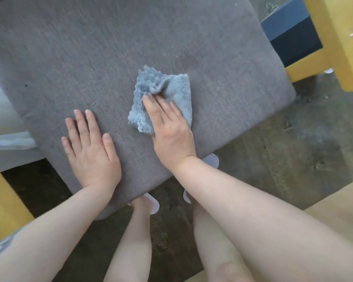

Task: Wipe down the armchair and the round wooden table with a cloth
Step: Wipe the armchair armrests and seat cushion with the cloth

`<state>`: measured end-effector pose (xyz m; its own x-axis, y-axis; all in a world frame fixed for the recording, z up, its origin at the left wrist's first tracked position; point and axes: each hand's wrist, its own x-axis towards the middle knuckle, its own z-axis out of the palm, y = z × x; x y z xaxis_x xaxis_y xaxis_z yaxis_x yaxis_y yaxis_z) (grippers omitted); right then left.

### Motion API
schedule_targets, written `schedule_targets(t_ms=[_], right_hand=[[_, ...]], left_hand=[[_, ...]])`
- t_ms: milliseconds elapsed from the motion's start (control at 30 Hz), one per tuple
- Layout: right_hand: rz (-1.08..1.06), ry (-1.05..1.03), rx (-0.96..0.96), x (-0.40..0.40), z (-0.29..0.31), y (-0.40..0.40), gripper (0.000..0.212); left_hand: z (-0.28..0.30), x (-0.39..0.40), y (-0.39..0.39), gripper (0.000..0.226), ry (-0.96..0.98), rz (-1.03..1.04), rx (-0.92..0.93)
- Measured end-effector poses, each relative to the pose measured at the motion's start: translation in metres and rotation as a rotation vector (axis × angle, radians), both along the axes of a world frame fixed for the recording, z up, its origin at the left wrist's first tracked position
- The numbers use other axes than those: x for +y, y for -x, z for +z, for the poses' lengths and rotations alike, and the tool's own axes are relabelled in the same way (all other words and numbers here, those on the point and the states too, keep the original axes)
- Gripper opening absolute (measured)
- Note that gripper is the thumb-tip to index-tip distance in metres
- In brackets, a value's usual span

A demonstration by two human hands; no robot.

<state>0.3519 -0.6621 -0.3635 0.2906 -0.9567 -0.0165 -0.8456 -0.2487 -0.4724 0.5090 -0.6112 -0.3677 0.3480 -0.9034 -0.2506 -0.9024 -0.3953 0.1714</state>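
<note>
Cloth (177,94) soft, limp, bunching on seat cushion (90,58); right hand (169,129) presses it flat-fingered, left hand (90,147) released, braced flat; likely best pinched mid-fold.

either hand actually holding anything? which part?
Nothing gripped. Right hand presses flat on the near half of the grey cloth; left hand lies flat on the seat cushion.
</note>
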Motion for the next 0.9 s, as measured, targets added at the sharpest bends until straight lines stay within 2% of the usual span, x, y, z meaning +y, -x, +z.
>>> schedule_targets(t_ms=[100,167,267,367,433,533,567,633,700,733,800,867,900], right_hand=[[0.262,0.005,-0.022,0.022,0.008,0.042,0.046],[0.368,0.041,0.054,0.017,0.008,0.08,0.051],[0.259,0.007,0.224,-0.018,0.004,0.099,0.057],[0.136,-0.059,0.284,-0.018,0.008,0.058,0.064],[0.245,-0.063,0.265,0.001,0.008,0.054,0.062],[0.405,0.005,0.277,-0.005,0.008,0.105,0.067],[0.352,0.009,0.313,-0.016,0.007,0.118,0.07],[0.039,-0.064,0.382,-0.039,0.008,0.118,0.072],[-0.271,-0.125,0.413,-0.045,0.009,0.076,0.072],[-0.292,-0.146,0.405,-0.039,0.009,0.051,0.072],[-0.08,-0.123,0.314,-0.013,0.007,0.02,0.075],[0.238,-0.082,0.297,0.008,0.009,0.037,0.079],[0.311,-0.066,0.334,0.005,0.009,0.058,0.08]], left_hand=[[0.002,-0.006,0.008,0.059,-0.028,0.016,0.009],[0.005,-0.012,0.021,0.059,-0.05,0.0,0.019],[0.005,-0.019,0.042,0.061,-0.069,-0.006,-0.001],[0.001,-0.027,0.057,0.061,-0.067,-0.001,-0.006],[0.001,-0.03,0.061,0.062,-0.061,-0.042,-0.003],[0.002,-0.031,0.052,0.064,-0.067,-0.114,0.015],[0.002,-0.031,0.046,0.064,-0.068,-0.138,0.014],[0.002,-0.035,0.031,0.064,-0.067,-0.135,0.017],[0.001,-0.04,0.019,0.064,-0.072,-0.078,0.028],[0.001,-0.042,0.013,0.064,-0.074,-0.067,0.027],[0.001,-0.045,0.001,0.063,-0.069,-0.103,0.015],[0.001,-0.047,-0.014,0.063,-0.081,-0.156,0.019],[0.002,-0.047,-0.022,0.063,-0.096,-0.184,0.023]])
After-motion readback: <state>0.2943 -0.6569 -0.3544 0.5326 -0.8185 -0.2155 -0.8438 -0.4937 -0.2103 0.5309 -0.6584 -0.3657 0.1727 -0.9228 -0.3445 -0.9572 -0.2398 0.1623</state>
